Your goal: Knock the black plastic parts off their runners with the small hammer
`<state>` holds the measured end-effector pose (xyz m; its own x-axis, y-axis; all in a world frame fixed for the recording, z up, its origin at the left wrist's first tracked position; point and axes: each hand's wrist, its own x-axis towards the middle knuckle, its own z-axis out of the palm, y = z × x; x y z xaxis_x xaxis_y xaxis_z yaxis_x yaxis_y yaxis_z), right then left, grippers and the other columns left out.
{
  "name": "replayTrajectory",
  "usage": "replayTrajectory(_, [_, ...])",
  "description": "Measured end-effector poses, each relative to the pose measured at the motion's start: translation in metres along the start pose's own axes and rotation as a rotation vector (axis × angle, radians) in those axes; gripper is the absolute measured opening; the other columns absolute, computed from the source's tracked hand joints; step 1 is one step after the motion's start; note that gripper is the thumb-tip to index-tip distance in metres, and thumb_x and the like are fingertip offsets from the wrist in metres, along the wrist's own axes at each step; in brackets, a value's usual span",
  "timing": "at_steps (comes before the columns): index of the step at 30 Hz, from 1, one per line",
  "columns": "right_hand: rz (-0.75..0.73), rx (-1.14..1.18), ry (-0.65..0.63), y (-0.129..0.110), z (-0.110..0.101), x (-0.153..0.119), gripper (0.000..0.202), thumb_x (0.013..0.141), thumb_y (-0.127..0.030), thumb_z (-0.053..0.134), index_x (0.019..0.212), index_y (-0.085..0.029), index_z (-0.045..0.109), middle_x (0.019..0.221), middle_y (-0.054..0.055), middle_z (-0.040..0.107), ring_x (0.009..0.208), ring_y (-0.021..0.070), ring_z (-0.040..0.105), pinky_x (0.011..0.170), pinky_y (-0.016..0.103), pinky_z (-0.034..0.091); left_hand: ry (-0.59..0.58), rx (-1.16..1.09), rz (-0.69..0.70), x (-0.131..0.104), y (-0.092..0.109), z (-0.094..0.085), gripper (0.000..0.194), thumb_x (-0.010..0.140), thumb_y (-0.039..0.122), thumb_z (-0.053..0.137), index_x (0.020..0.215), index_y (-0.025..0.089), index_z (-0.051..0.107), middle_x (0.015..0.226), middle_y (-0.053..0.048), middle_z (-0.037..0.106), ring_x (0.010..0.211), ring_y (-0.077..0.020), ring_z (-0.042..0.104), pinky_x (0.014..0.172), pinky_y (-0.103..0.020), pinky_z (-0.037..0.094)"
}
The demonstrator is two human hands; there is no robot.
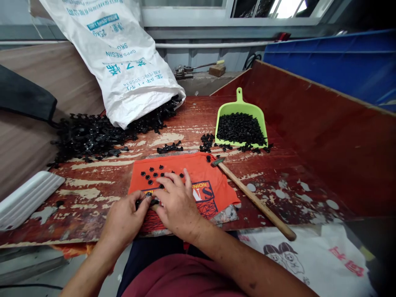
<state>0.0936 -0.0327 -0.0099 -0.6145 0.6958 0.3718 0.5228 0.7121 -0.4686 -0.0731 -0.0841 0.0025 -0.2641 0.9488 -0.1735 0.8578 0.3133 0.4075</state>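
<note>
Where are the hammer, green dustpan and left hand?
Hammer (256,201): head view, midway along its wooden handle.
Green dustpan (239,108): head view, bare back wall below its handle.
Left hand (123,218): head view, back of the hand.

The bench (198,115) has worn red-brown paint, with pale patches scraped across its top. A reddish wooden panel (312,140) slopes along its right side, and a paler brown board (80,74) stands at the left. Behind, a white pipe (213,45) runs along a grey ribbed wall (204,54) beneath a white-framed window (275,9); bright light shows through the panes. A blue plastic bin (337,66) fills the right background.
</note>
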Motion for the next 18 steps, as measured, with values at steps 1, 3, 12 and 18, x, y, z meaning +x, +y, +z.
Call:
replayTrajectory(1, [-0.020, -0.002, 0.011, 0.000, -0.002, -0.001, 0.010, 0.089, -0.029, 0.067, 0.096, -0.023, 0.070, 0.128, 0.002, 0.065, 0.129, 0.0244, 0.044, 0.120, 0.057, -0.002, 0.005, 0.006, -0.004, 0.000, 0.000, 0.000, 0.034, 0.091, 0.047, 0.039, 0.074, 0.023, 0.058, 0.069, -0.002, 0.066, 0.069, -0.0213, 0.061, 0.064, -0.029, 0.033])
replayTrajectory(3, [-0.063, -0.013, 0.017, 0.001, -0.004, -0.002, 0.008, 0.091, -0.027, 0.064, 0.096, -0.023, 0.069, 0.118, 0.000, 0.069, 0.123, 0.0235, 0.048, 0.119, 0.057, -0.005, 0.017, -0.004, -0.005, 0.000, -0.002, 0.001, 0.035, 0.091, 0.047, 0.041, 0.073, 0.023, 0.058, 0.066, -0.001, 0.065, 0.067, -0.0205, 0.060, 0.063, -0.028, 0.033])
replayTrajectory(12, [-0.102, -0.055, -0.004, 0.003, -0.013, 0.002, 0.008, 0.091, -0.030, 0.066, 0.097, -0.028, 0.070, 0.118, -0.003, 0.069, 0.121, 0.0239, 0.048, 0.119, 0.057, 0.000, 0.007, -0.359, 0.075, -0.002, -0.016, 0.006, 0.037, 0.088, 0.053, 0.050, 0.073, 0.021, 0.059, 0.066, 0.003, 0.060, 0.065, -0.0162, 0.054, 0.062, -0.024, 0.039])
replayTrajectory(18, [0.297, -0.494, 0.033, 0.065, -0.090, -0.040, 0.025, 0.092, -0.034, 0.065, 0.111, -0.018, 0.064, 0.104, 0.010, 0.068, 0.099, 0.0276, 0.056, 0.090, 0.042, 0.039, 0.008, -0.385, 0.028, 0.002, -0.014, 0.005, 0.034, 0.083, 0.051, 0.056, 0.068, 0.021, 0.060, 0.059, 0.002, 0.062, 0.060, -0.0170, 0.056, 0.056, -0.024, 0.040])
